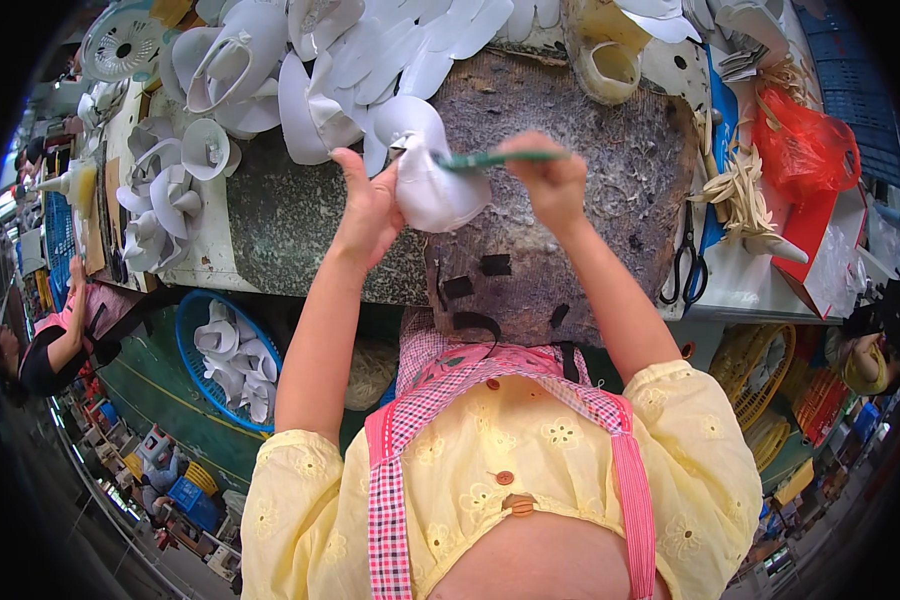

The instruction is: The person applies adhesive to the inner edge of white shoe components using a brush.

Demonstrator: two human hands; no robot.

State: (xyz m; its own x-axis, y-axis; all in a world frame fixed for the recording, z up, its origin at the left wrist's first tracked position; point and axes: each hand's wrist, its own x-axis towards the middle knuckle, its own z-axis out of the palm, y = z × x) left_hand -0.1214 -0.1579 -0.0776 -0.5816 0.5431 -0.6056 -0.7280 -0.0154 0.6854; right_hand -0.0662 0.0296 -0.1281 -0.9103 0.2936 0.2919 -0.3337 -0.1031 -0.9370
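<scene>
My left hand point(368, 205) holds a white shoe upper point(440, 198) by its left side, the thumb raised. A slim green brush point(500, 159) is gripped in my closed right hand point(552, 182). The brush's left end meets the upper near its opening; its bristles do not show clearly. Both hands are over the worn, glue-stained board point(570, 240) on the bench. Just beyond the left hand, another white upper point(312, 112) lies beside a heap of flat white insole-shaped pieces point(410, 45).
A yellowed glue pot point(610, 70) stands at the far side. To the right are black scissors point(684, 268), a bundle of beige strips point(738, 195) and a red plastic bag point(805, 150). More white uppers point(160, 215) lie left; a blue basket point(185, 340) of white pieces sits below.
</scene>
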